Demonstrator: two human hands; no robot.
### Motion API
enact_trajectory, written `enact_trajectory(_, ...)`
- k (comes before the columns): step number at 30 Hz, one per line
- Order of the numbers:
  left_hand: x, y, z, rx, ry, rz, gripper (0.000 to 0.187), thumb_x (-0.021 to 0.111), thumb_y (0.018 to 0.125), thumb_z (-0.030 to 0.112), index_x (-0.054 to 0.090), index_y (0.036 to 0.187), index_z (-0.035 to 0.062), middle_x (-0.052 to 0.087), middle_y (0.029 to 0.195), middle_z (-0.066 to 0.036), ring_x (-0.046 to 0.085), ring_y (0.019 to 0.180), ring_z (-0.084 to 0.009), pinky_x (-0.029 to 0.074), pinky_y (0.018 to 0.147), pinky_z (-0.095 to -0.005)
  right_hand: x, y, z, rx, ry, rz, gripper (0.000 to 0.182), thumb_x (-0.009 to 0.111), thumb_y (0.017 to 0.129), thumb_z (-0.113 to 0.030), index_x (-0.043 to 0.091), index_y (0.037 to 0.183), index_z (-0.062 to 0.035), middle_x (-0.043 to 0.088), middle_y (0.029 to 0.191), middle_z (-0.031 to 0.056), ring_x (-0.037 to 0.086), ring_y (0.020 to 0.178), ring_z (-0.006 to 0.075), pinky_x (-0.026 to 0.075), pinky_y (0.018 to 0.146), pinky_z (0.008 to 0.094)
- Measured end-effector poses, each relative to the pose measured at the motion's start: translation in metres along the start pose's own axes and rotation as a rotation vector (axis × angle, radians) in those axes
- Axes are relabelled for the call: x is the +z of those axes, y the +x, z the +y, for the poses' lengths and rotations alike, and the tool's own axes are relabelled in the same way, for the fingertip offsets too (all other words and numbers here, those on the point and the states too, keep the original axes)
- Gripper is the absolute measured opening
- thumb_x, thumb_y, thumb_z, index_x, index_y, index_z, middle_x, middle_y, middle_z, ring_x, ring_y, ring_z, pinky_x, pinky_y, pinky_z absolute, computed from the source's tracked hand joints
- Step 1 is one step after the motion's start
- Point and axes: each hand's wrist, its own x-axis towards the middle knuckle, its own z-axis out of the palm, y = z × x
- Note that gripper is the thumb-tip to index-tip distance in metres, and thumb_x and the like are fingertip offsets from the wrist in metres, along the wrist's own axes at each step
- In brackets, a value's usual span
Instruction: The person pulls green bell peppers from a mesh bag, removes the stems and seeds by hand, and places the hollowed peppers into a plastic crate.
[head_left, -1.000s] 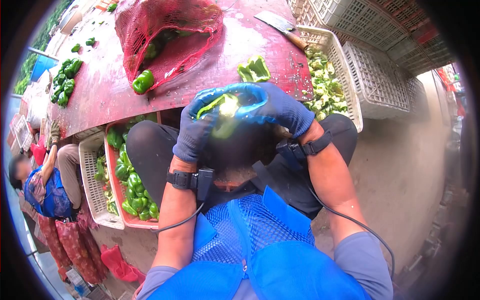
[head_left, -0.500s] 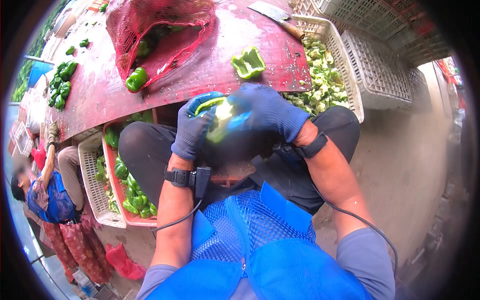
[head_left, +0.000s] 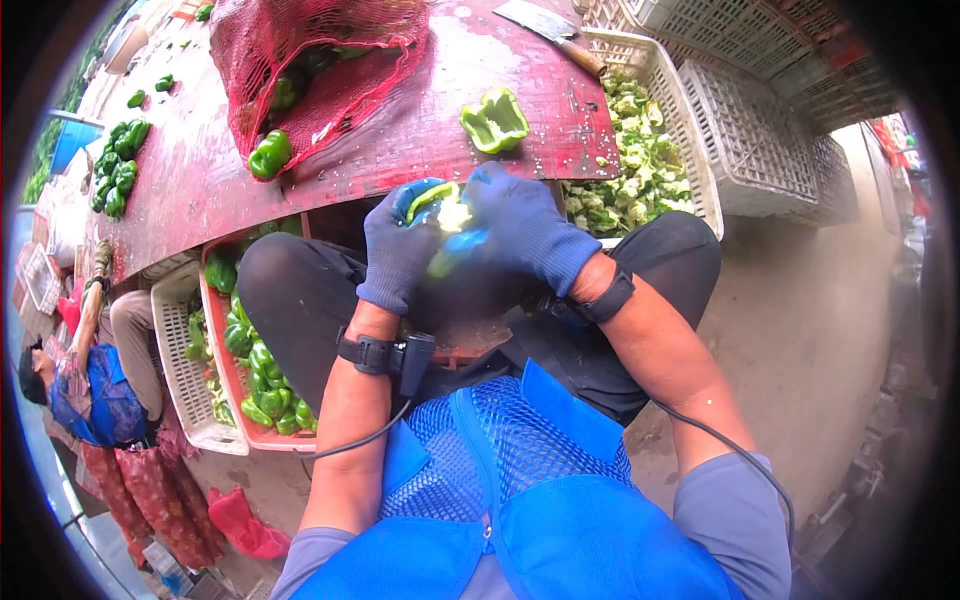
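A piece of green pepper [head_left: 432, 203] with a pale core is held above my lap, in front of the table edge. My left hand [head_left: 398, 243], in a blue glove, is wrapped round its left side. My gloved right hand [head_left: 520, 222] is closed against the core side, its fingertips blurred; whether they grip the core I cannot make out. Beyond my hands a hollow pepper half [head_left: 495, 121] lies on the red table [head_left: 390, 150]. A whole green pepper [head_left: 270, 155] sits at the mouth of the red mesh bag [head_left: 320, 50].
A cleaver [head_left: 550, 30] lies near a white crate [head_left: 702, 170] of pepper scraps at the right. Grey crates [head_left: 745, 130] stand beyond. An orange crate [head_left: 232, 385] of peppers and a white basket [head_left: 175, 360] are at my left. A co-worker [head_left: 95, 385] sits far left.
Both hands have moved slightly relative to each other around the pepper piece, still closed on it or against it. The whole view has shifted a little.
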Motion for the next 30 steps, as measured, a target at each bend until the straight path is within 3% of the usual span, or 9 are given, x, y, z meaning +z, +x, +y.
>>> enact_trajectory(7,0.007,0.001,0.004,-0.138,0.086,0.08,0.03,0.057,0.078,-0.009,0.067,0.106,-0.0024,0.071,0.097,-0.007,0.066,0.087,-0.0136,0.053,0.082,-0.0276,0.005,-0.002,-0.002,0.01,-0.053,0.033,0.044,0.073,0.074,-0.034,0.062,0.103,-0.0023,0.06,0.104,0.0203,0.065,0.092,0.0362,0.051,0.077,0.0461)
enact_trajectory(9,0.006,0.002,0.001,-0.135,0.082,0.084,0.029,0.058,0.079,-0.008,0.067,0.105,-0.0023,0.071,0.096,-0.007,0.066,0.087,-0.0136,0.053,0.082,-0.0276,0.006,-0.003,0.002,0.024,-0.01,-0.01,0.059,0.071,0.075,-0.052,0.059,0.108,-0.0048,0.059,0.103,0.0201,0.064,0.093,0.0367,0.052,0.078,0.045)
enact_trajectory(13,0.008,0.002,-0.008,-0.02,0.14,0.114,0.022,0.064,0.076,-0.001,0.069,0.097,0.0016,0.071,0.085,-0.01,0.067,0.078,-0.015,0.052,0.075,-0.0293,0.011,-0.003,0.005,-0.023,0.043,0.034,0.062,0.071,0.074,-0.054,0.059,0.11,-0.0052,0.06,0.104,0.0209,0.064,0.094,0.0375,0.052,0.079,0.0458)
enact_trajectory(19,0.018,-0.001,-0.007,-0.069,0.288,0.092,0.021,0.064,0.076,0.004,0.068,0.096,0.0022,0.07,0.087,-0.016,0.069,0.079,-0.0257,0.053,0.075,-0.0342,0.024,-0.001,0.012,0.014,0.009,0.02,0.054,0.07,0.076,-0.047,0.06,0.108,-0.0049,0.064,0.098,0.0212,0.065,0.092,0.0387,0.051,0.079,0.0463)
enact_trajectory(21,0.021,0.0,-0.01,-0.059,0.304,0.099,0.021,0.064,0.076,0.005,0.068,0.096,0.0024,0.07,0.087,-0.016,0.069,0.08,-0.0277,0.053,0.075,-0.0353,0.018,-0.001,0.003,0.129,0.086,0.005,0.048,0.07,0.076,-0.042,0.06,0.105,-0.0045,0.065,0.094,0.0216,0.065,0.092,0.0385,0.052,0.079,0.046)
enact_trajectory(22,0.022,0.0,-0.012,-0.052,0.323,0.105,0.022,0.064,0.075,0.006,0.068,0.096,0.0026,0.07,0.088,-0.017,0.069,0.081,-0.0297,0.053,0.076,-0.0363,0.02,0.0,0.003,0.129,0.087,0.006,0.048,0.07,0.076,-0.042,0.06,0.105,-0.0045,0.065,0.094,0.0216,0.065,0.092,0.0385,0.052,0.079,0.046)
enact_trajectory(24,0.023,0.003,-0.011,-0.089,0.318,0.105,0.022,0.065,0.075,0.008,0.068,0.096,0.003,0.069,0.086,-0.017,0.069,0.081,-0.0294,0.053,0.075,-0.0366,0.023,0.001,0.005,0.084,0.051,0.004,0.038,0.071,0.076,-0.029,0.06,0.103,-0.005,0.064,0.098,0.0195,0.065,0.091,0.036,0.052,0.079,0.0457)
enact_trajectory(30,0.022,0.006,-0.009,-0.163,0.324,0.091,0.02,0.066,0.076,0.012,0.07,0.094,0.0033,0.069,0.085,-0.018,0.068,0.081,-0.0313,0.052,0.074,-0.0386,0.03,-0.001,0.006,-0.008,-0.073,0.053,0.03,0.068,0.077,-0.019,0.059,0.103,-0.0069,0.061,0.098,0.0191,0.067,0.082,0.0343,0.054,0.068,0.0437)
